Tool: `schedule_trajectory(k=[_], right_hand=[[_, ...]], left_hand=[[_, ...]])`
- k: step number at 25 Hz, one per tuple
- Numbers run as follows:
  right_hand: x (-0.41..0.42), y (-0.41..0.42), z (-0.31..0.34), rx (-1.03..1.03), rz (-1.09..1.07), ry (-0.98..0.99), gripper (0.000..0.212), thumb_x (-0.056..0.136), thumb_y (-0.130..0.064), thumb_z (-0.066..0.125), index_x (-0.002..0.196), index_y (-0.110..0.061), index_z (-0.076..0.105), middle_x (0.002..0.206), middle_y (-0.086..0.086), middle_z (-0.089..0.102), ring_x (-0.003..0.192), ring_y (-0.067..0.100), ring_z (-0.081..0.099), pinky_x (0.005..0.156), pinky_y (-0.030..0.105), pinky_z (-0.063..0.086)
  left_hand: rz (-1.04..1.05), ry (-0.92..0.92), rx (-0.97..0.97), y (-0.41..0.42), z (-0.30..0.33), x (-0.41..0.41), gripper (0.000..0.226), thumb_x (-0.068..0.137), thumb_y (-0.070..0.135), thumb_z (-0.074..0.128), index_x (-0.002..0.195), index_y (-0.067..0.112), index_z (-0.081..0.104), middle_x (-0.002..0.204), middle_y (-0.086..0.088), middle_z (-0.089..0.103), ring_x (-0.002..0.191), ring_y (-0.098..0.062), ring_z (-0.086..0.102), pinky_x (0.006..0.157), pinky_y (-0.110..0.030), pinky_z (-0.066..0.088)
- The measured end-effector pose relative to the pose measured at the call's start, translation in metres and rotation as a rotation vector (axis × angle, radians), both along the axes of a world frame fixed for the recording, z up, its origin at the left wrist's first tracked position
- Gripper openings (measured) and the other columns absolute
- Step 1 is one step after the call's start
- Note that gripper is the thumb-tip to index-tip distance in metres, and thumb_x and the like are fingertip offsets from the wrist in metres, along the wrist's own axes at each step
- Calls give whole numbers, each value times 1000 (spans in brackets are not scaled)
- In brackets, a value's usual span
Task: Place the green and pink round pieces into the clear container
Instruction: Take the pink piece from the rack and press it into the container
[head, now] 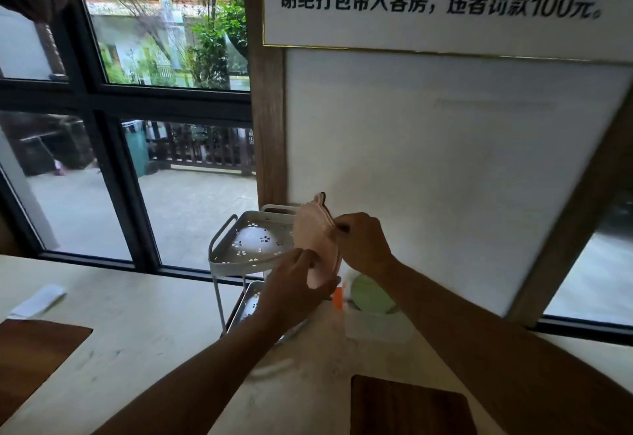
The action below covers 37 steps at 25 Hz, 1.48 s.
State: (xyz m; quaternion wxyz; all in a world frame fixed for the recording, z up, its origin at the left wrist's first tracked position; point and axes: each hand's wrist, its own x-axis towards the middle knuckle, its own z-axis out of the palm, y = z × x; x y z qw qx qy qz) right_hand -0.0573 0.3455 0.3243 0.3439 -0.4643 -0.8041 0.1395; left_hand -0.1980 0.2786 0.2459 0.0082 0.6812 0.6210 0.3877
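So, step: you're mid-transfer with the pink pieces.
Grip: left hand (pixel 291 292) and right hand (pixel 364 244) both pinch the stack of pink round scalloped pieces (pixel 315 246), just above the clear plastic container (pixel 371 326).
Green round piece (pixel 371 294): apparently in that container.
Next: lower, let go.

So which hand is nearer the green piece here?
Right. The right hand grips the pink pieces' upper edge, its wrist just above the green piece. The left hand holds their lower edge, further to the green piece's left.
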Motion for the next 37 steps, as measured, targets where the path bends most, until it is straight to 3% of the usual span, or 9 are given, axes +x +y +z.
schedule_trajectory(k=[2, 5, 8, 12, 15, 18, 22, 29, 37], right_hand=[[23, -8, 2, -8, -7, -94, 37, 86, -18, 58, 49, -19, 50, 47, -3, 46, 45, 11, 42, 48, 19, 30], [59, -16, -1, -29, -7, -187, 33, 88, -23, 58, 56, -18, 54, 54, 0, 54, 56, 20, 52, 52, 30, 35], [88, -19, -8, -18, 8, -239, 30, 91, -25, 56, 66, -10, 62, 63, 8, 63, 63, 25, 58, 60, 36, 43], [120, -19, -20, -13, 16, -274, 17, 91, -22, 58, 86, -19, 73, 82, 4, 72, 78, 23, 63, 68, 32, 46], [136, -12, -31, -20, 15, -272, 16, 92, -24, 58, 92, -21, 74, 89, 3, 75, 83, 23, 65, 74, 35, 50], [147, 1, -44, -6, 3, -264, 17, 92, -24, 58, 96, -21, 75, 92, 3, 76, 85, 23, 67, 77, 37, 52], [160, 28, -66, -33, -34, -222, 16, 91, -23, 60, 96, -21, 75, 97, 3, 76, 89, 24, 67, 79, 37, 53], [169, 87, -106, -95, -73, -111, 18, 94, -24, 56, 102, -20, 71, 96, 8, 74, 86, 28, 65, 75, 40, 53], [175, 153, -158, -126, -130, -12, 16, 96, -20, 55, 111, -16, 61, 101, 12, 72, 90, 30, 65, 72, 36, 52]], left_hand=[[10, -75, 18, -1, -1, 9, 42, 80, 57, 62, 103, 22, 59, 102, 6, 61, 85, -12, 59, 68, -31, 53], [112, -261, 19, 5, -7, 14, 32, 87, 32, 65, 114, 15, 57, 116, -7, 60, 105, -25, 59, 83, -33, 48], [73, -410, -193, 14, -13, 16, 67, 87, 21, 68, 143, 14, 33, 148, -13, 41, 133, -32, 41, 108, -46, 38], [-87, -375, -334, 25, -20, 29, 78, 88, 20, 69, 151, 18, 23, 156, -6, 32, 141, -26, 33, 115, -46, 29], [-153, -297, -362, 37, -22, 43, 55, 90, 15, 65, 141, 15, 44, 146, -5, 49, 133, -24, 46, 108, -38, 38], [-87, -270, -307, 44, -24, 55, 21, 89, 14, 62, 110, 13, 66, 112, -7, 70, 100, -23, 66, 85, -34, 53], [-15, -226, -310, 57, -32, 60, 10, 83, 18, 68, 91, 14, 72, 91, -3, 73, 79, -16, 64, 74, -31, 51], [-42, -250, -355, 111, -49, 67, 7, 85, 15, 67, 91, 13, 71, 89, -3, 73, 82, -22, 68, 79, -46, 57], [-12, -115, -262, 195, -85, 81, 12, 88, 15, 65, 97, 12, 72, 97, -8, 75, 88, -25, 68, 84, -41, 55]])
